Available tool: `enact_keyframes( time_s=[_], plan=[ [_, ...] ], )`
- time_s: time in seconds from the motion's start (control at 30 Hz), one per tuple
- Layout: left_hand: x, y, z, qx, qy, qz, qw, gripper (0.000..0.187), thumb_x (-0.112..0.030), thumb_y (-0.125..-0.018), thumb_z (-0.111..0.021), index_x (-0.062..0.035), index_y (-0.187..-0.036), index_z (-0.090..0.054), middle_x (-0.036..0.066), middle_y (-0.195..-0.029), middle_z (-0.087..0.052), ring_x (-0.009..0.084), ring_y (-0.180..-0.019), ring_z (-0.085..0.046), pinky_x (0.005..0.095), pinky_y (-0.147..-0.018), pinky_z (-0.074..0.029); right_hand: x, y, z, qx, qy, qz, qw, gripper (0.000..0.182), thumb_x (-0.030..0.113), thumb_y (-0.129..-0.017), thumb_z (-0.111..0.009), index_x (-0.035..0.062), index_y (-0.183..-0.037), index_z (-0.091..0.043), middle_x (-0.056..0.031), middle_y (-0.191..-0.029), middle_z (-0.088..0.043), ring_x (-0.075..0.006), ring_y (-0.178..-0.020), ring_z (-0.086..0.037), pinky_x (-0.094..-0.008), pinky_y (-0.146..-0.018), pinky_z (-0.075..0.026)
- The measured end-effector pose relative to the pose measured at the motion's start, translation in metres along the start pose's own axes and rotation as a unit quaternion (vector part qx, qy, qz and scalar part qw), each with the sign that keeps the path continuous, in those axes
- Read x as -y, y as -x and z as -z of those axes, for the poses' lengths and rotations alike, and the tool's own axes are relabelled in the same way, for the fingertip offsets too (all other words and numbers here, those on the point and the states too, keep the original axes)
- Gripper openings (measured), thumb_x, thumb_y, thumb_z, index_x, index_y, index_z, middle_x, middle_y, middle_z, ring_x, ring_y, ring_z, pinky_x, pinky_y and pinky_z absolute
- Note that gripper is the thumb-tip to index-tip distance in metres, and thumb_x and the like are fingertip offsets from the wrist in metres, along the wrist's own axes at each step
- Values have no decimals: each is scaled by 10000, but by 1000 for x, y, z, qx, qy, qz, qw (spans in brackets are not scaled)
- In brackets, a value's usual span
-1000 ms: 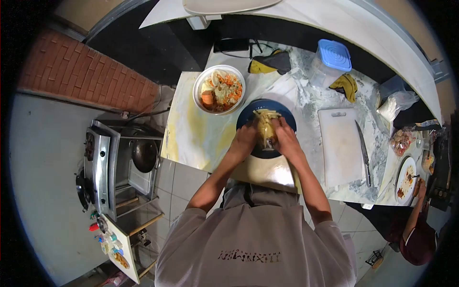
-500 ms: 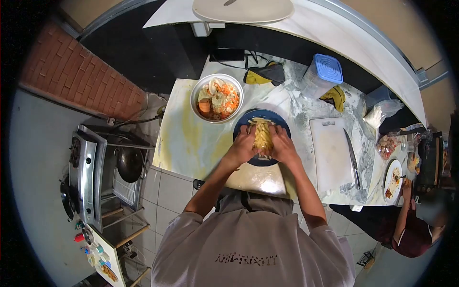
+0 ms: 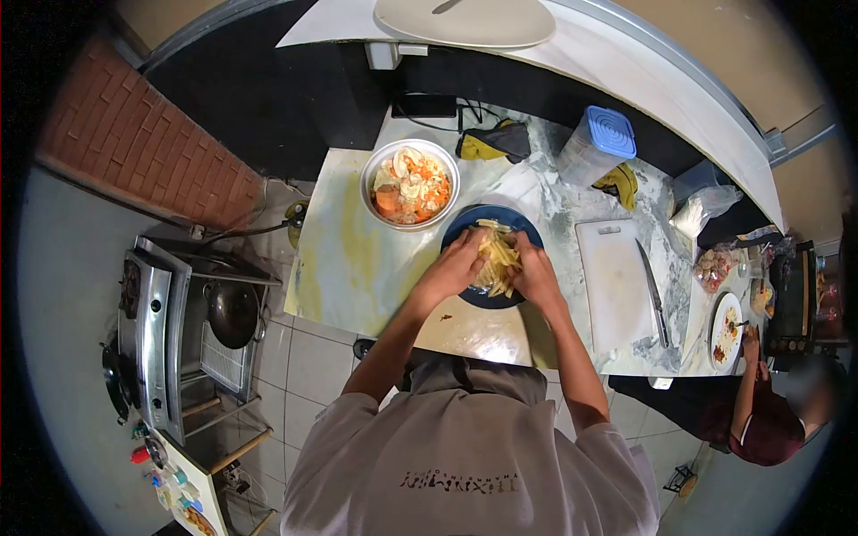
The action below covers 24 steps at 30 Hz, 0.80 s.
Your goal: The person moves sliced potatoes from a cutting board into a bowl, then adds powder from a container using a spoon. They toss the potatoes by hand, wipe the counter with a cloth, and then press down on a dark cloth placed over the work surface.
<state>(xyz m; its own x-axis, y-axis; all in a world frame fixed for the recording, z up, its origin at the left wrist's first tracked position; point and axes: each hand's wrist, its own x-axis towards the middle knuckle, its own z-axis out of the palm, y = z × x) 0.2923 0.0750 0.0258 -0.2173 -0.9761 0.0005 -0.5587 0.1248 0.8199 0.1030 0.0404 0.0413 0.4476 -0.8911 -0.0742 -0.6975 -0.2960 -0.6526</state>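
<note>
In the head view, a dark blue bowl [image 3: 490,301] stands near the counter's front edge, holding pale yellow potato strips [image 3: 497,257]. My left hand [image 3: 460,261] reaches in from the left, its fingers curled around part of the heap. From the other side my right hand [image 3: 535,271] presses on the same strips, fingers bent and partly hidden among them. Both hands are inside the bowl's rim, a short gap apart. Behind the bowl and to its left sits a metal bowl [image 3: 365,189] of shredded orange and pale vegetables.
To the right lie a white cutting board [image 3: 617,286] and a knife [image 3: 654,290]. A blue-lidded container [image 3: 597,147] and dark-yellow cloths [image 3: 494,141] stand behind. At far right a person [image 3: 773,420] reaches toward a white plate [image 3: 726,332]. A stove [image 3: 154,344] is at left.
Both hands have shifted slightly within the bowl, and the strips between them lie differently, looser and more spread. The whole view has moved a little.
</note>
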Motion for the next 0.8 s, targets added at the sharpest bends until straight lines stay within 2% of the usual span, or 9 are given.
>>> enact_keyframes(
  time_s=[0.07,0.13,0.27,0.33,0.5,0.6,0.67,0.73,0.8],
  plan=[
    [0,3,7,8,0,-11,1000,527,-145,-907,-569,-62,-1380,-353,258,-1333,-440,448,-1239,-418,481,-1017,-370,-7,2,5,24,-5,-14,1000,533,6,-717,-699,2,-1185,-445,-262,-1110,-584,-439,-1040,-562,-477,-827,-485],
    [-3,4,12,15,-3,-22,1000,547,-165,-907,-581,-67,-1390,-345,253,-1332,-435,438,-1240,-422,475,-1016,-372,-14,6,6,16,6,88,996,635,-22,-693,-720,32,-1262,-444,-257,-1176,-557,-414,-1095,-545,-428,-888,-467],
    [-15,12,14,16,-43,-11,999,606,-185,-896,-600,-62,-1416,-315,252,-1319,-412,442,-1227,-434,462,-1014,-380,3,18,17,36,24,15,999,720,17,-671,-759,47,-1308,-425,-263,-1254,-503,-426,-1147,-505,-420,-934,-451],
    [-15,12,9,4,-67,-4,998,632,-196,-888,-613,-50,-1419,-306,255,-1304,-409,444,-1218,-440,458,-1012,-384,1,21,12,53,114,10,992,790,49,-654,-782,55,-1345,-399,-273,-1313,-451,-446,-1164,-486,-422,-963,-444],
    [-18,-2,-6,19,-105,125,986,689,-186,-842,-664,9,-1398,-306,265,-1253,-443,469,-1148,-482,474,-977,-416,4,13,-11,22,82,6,996,723,58,-668,-765,14,-1297,-412,-270,-1271,-461,-461,-1115,-514,-473,-914,-467],
    [-13,-8,-15,-13,-127,92,987,606,-117,-827,-645,20,-1340,-353,280,-1165,-459,471,-1019,-536,515,-863,-461,-3,7,-21,16,37,-12,999,724,57,-667,-766,6,-1294,-409,-273,-1236,-487,-456,-1099,-530,-471,-889,-482],
    [-9,-8,-15,-10,-112,97,989,604,-98,-827,-633,18,-1347,-347,281,-1184,-460,476,-1041,-525,513,-880,-453,-12,7,-27,4,17,-9,1000,709,52,-669,-763,0,-1285,-415,-272,-1206,-505,-455,-1084,-542,-469,-870,-492],
    [-4,-7,-10,-8,-95,102,990,604,-78,-827,-621,15,-1354,-341,282,-1202,-461,480,-1064,-514,511,-897,-446,-25,10,-30,-71,12,58,996,653,21,-655,-769,-6,-1230,-461,-264,-1162,-546,-473,-1005,-554,-467,-842,-490],
    [5,-6,-1,-43,-92,4,995,608,-81,-837,-631,4,-1363,-337,270,-1255,-489,451,-1071,-553,494,-898,-467,-8,12,-6,-46,5,35,998,662,15,-650,-767,4,-1239,-466,-247,-1167,-544,-458,-1015,-552,-458,-851,-486]
  ],
)
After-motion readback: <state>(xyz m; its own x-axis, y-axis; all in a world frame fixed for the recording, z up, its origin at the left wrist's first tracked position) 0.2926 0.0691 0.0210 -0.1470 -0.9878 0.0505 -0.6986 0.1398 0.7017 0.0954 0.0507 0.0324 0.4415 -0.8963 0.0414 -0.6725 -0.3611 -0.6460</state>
